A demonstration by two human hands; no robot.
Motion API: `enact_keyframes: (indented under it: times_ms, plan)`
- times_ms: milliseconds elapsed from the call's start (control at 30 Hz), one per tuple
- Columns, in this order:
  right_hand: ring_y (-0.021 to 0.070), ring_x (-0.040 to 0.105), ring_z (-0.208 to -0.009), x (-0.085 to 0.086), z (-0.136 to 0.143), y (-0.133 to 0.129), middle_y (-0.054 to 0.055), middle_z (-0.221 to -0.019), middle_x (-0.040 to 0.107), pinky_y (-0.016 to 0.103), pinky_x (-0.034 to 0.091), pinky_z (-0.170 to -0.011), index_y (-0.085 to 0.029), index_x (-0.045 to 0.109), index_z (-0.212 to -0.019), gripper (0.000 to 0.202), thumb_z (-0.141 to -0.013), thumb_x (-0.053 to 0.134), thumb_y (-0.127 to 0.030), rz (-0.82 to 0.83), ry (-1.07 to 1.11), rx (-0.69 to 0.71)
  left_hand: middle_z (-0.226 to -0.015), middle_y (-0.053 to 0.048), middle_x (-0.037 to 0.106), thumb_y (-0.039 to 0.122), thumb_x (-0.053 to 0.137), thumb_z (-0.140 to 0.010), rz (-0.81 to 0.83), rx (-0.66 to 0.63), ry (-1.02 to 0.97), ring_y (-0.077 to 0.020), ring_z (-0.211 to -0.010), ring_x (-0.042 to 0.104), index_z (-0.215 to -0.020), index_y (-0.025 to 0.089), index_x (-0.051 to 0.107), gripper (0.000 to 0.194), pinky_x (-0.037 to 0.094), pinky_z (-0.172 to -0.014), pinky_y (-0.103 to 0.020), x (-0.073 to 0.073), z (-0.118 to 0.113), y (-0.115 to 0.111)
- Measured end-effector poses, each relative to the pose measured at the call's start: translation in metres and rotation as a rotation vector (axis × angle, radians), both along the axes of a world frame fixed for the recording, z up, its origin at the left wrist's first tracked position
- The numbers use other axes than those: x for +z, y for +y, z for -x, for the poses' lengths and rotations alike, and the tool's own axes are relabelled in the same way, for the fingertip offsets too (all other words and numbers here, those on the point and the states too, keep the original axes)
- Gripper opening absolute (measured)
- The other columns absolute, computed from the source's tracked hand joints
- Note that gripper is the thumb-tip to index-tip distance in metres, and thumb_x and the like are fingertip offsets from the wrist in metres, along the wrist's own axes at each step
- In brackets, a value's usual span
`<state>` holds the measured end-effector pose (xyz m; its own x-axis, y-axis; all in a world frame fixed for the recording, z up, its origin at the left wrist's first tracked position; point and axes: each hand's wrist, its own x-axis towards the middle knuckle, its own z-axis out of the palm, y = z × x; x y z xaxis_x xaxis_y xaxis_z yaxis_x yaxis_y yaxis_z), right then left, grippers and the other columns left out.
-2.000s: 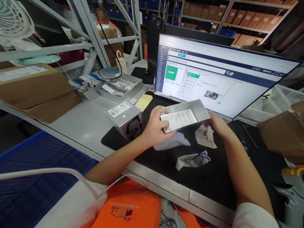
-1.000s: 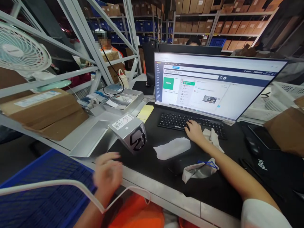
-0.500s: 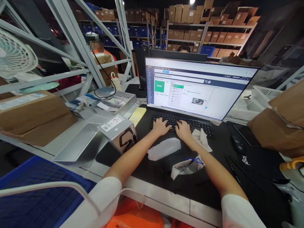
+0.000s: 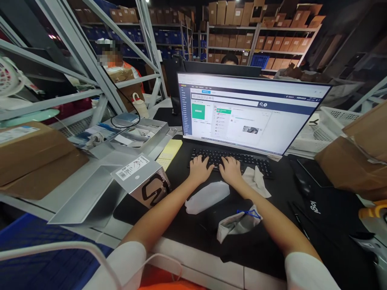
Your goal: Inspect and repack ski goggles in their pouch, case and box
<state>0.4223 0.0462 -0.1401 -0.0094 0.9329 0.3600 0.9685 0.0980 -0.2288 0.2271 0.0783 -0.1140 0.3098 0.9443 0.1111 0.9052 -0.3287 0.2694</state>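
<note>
My left hand rests over the left part of a black keyboard, fingers spread on the keys. Beside it my right hand lies on the middle keys, fingers also apart; neither hand holds anything. Behind the keyboard stands a lit monitor showing a web page and a chat window. Between my forearms lie a white wrapped bundle and a grey cloth pouch with a blue drawstring. A crumpled pale cloth sits right of my right wrist.
Left of my arm stand a printed box, an open silver tray and yellow sticky notes. A mouse and brown cartons are on the right. A person is beyond the metal frame.
The camera view has shifted slightly, so the box and tray appear nearer and further left. My hands stay over the keyboard with small finger shifts.
</note>
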Motion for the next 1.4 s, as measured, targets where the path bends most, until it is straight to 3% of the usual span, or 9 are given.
enact_keyframes:
  times_ms: [133, 500, 633, 833, 1233, 1400]
  plan:
    - [0.0388, 0.058, -0.145, 0.003, 0.0, -0.004, 0.025, -0.151, 0.072, 0.054, 0.041, -0.119, -0.014, 0.071, -0.155, 0.05, -0.112, 0.052, -0.03, 0.033, 0.014, 0.013, -0.169, -0.021, 0.06, 0.054, 0.053, -0.113, -0.028, -0.007, -0.023, -0.0408, -0.153, 0.053, -0.165, 0.021, 0.065, 0.063, 0.043, -0.129, -0.057, -0.004, 0.001, -0.001]
    - [0.0371, 0.06, -0.147, 0.009, -0.007, -0.01, 0.022, -0.148, 0.074, 0.053, 0.044, -0.117, -0.02, 0.086, -0.12, 0.035, -0.113, 0.055, -0.035, 0.041, 0.028, 0.059, -0.17, -0.024, 0.058, 0.047, 0.054, -0.112, -0.053, 0.014, -0.114, -0.0433, -0.154, 0.053, -0.164, 0.015, 0.066, 0.062, 0.038, -0.133, -0.06, -0.009, -0.003, -0.001]
    - [0.0365, 0.06, -0.148, 0.011, -0.009, -0.01, 0.022, -0.15, 0.074, 0.052, 0.044, -0.119, -0.019, 0.083, -0.13, 0.035, -0.112, 0.057, -0.033, 0.049, 0.03, 0.062, -0.168, -0.023, 0.06, 0.047, 0.055, -0.111, -0.057, 0.04, -0.14, -0.0428, -0.151, 0.056, -0.162, 0.019, 0.067, 0.06, 0.042, -0.129, -0.059, -0.011, -0.002, 0.0]
    - [0.0347, 0.06, -0.151, 0.013, -0.01, -0.01, 0.022, -0.154, 0.072, 0.05, 0.044, -0.121, -0.017, 0.08, -0.136, 0.038, -0.111, 0.053, -0.025, 0.105, 0.037, 0.031, -0.169, -0.024, 0.059, 0.046, 0.055, -0.111, -0.046, 0.031, -0.138, -0.043, -0.155, 0.053, -0.161, 0.017, 0.067, 0.059, 0.038, -0.134, -0.061, -0.011, -0.002, 0.0]
    - [0.0383, 0.062, -0.146, 0.006, -0.013, -0.008, 0.024, -0.151, 0.073, 0.054, 0.046, -0.119, -0.015, 0.08, -0.136, 0.039, -0.107, 0.059, -0.028, 0.061, 0.075, 0.036, -0.171, -0.023, 0.057, 0.046, 0.055, -0.111, -0.043, 0.007, -0.157, -0.0416, -0.162, 0.047, -0.162, 0.017, 0.065, 0.06, 0.035, -0.136, -0.061, -0.017, -0.002, 0.002]
    - [0.0377, 0.056, -0.151, 0.006, -0.007, -0.008, 0.023, -0.157, 0.069, 0.053, 0.043, -0.121, -0.017, 0.076, -0.151, 0.047, -0.112, 0.056, -0.035, 0.069, -0.016, 0.081, -0.169, -0.025, 0.058, 0.047, 0.054, -0.112, -0.055, 0.005, -0.165, -0.0426, -0.158, 0.05, -0.162, 0.015, 0.065, 0.061, 0.037, -0.134, -0.06, -0.017, -0.003, 0.001]
